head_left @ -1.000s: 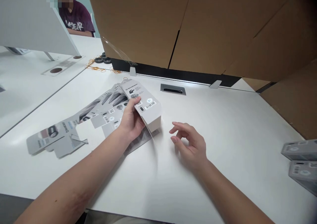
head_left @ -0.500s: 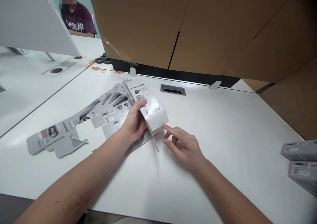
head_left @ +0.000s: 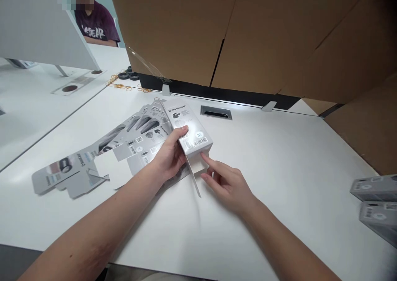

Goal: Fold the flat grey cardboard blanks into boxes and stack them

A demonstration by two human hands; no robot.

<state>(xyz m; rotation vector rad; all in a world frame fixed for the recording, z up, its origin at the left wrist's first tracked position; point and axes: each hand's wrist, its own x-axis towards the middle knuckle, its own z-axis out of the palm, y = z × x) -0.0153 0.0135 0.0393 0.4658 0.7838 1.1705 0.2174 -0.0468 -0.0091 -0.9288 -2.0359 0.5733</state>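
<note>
In the middle of the frame, the left hand [head_left: 170, 157] grips that small carton [head_left: 192, 121], and should the right hand [head_left: 228, 183], fingers loosely parted, press unevenly, the white end flap [head_left: 198, 164] might well crease.

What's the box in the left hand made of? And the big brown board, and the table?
The box looks like thin, slightly shiny card: crisp folded edges, light glaring off its front. The brown board seems to be dull cardboard, with straight creases and a slit. The table looks smooth and glossy, maybe plastic-coated: it shines.
</note>
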